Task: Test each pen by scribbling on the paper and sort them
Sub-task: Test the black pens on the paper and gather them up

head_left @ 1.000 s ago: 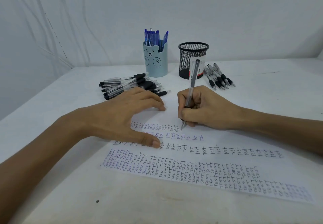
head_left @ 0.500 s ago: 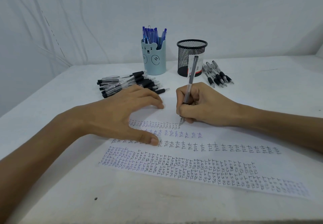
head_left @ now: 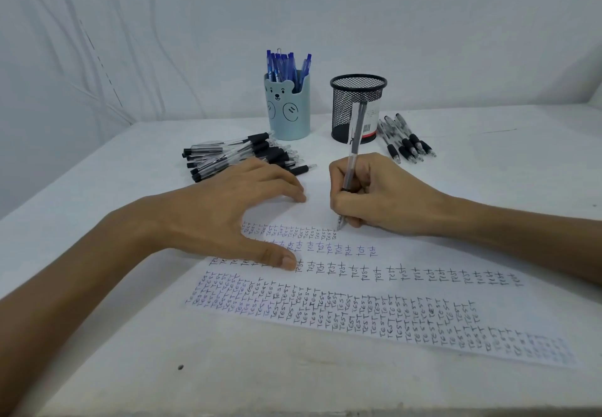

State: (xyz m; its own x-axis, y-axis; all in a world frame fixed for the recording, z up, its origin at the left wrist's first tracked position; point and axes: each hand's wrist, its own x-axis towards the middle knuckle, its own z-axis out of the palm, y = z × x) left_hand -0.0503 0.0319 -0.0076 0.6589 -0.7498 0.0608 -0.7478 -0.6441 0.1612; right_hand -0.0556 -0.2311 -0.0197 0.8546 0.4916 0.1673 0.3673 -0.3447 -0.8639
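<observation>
Paper (head_left: 423, 253) is lying slantwise across the table (head_left: 488, 162) in front of you, with rows of writing running along its near long edge. Part of its far edge is hiding under your right forearm. Your right hand (head_left: 374, 195) is gripping a clear pen (head_left: 353, 152) in a writing hold over the paper's upper middle, and the tip is touching the sheet at the end of the topmost row. Your left hand (head_left: 228, 211) is lying spread on the paper's left end, thumb and fingertips pressing down, holding nothing.

Just beyond the paper's far-left edge, a pile of black pens (head_left: 234, 156) is sitting close behind your left fingers. Farther beyond the paper, a bear cup (head_left: 286, 107) is holding blue pens (head_left: 283, 64). A black mesh cup (head_left: 351, 104) is standing beside it, with a small row of pens (head_left: 407, 143) lying to its right. A broad band of white tabletop is showing between the paper's near edge and the table's front edge.
</observation>
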